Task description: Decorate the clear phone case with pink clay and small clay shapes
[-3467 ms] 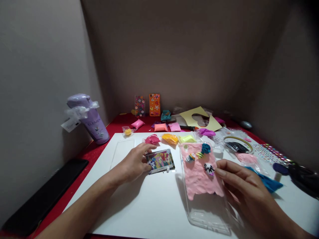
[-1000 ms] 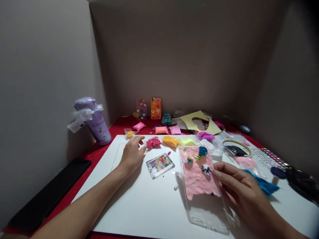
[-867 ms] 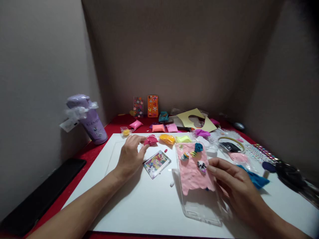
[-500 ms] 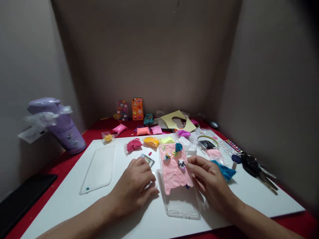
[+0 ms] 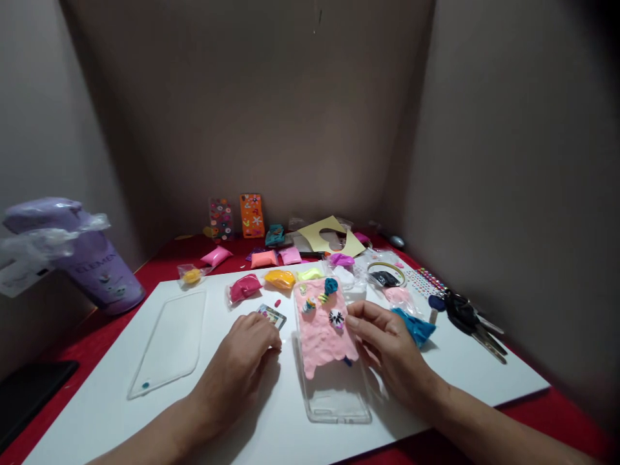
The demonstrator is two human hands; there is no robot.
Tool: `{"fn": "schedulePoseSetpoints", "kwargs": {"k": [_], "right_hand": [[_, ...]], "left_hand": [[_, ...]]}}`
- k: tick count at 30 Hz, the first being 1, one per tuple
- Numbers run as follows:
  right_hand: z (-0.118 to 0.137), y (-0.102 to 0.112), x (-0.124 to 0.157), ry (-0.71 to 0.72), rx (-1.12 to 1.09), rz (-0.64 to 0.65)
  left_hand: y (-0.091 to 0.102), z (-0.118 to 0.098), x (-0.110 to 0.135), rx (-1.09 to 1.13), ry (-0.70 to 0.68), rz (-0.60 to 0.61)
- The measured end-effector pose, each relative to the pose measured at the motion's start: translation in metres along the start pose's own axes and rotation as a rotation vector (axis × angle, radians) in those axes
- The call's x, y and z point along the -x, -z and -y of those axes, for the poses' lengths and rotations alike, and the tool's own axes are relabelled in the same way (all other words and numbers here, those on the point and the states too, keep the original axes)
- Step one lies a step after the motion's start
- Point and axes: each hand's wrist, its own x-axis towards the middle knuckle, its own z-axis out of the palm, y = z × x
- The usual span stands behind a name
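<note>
A clear phone case (image 5: 334,391) stands tilted on the white board, its upper part spread with pink clay (image 5: 322,342). On the clay sit a blue-green rosette (image 5: 331,286), a small striped cupcake-like piece (image 5: 309,305) and a white piece with black marks (image 5: 336,318). My right hand (image 5: 387,339) grips the case by its right edge, thumb and fingers closed on it. My left hand (image 5: 242,355) rests on the board, left of the case, fingers loosely bent and nothing visibly held. Its fingers partly cover a small printed card (image 5: 272,316); its thumb is hidden.
Another clear case (image 5: 169,342) lies left on the board. Clay packets, including red (image 5: 245,288) and orange (image 5: 279,279), line the back. Keys (image 5: 477,323) and a blue packet (image 5: 415,328) lie right. A purple tumbler (image 5: 97,258) stands left; a black slab (image 5: 36,394) lies below it.
The view has shifted, so everything sits further left. My left hand has turned, its thumb going out of sight, and moved away from the case. My right hand keeps its grip.
</note>
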Motion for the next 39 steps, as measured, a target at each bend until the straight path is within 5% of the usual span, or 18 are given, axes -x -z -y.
{"fn": "schedulePoseSetpoints", "kwargs": {"k": [39], "right_hand": [[0.0076, -0.0025, 0.0064, -0.073, -0.077, 0.033]], "left_hand": [[0.0086, 0.0052, -0.0031, -0.018, -0.030, -0.010]]}}
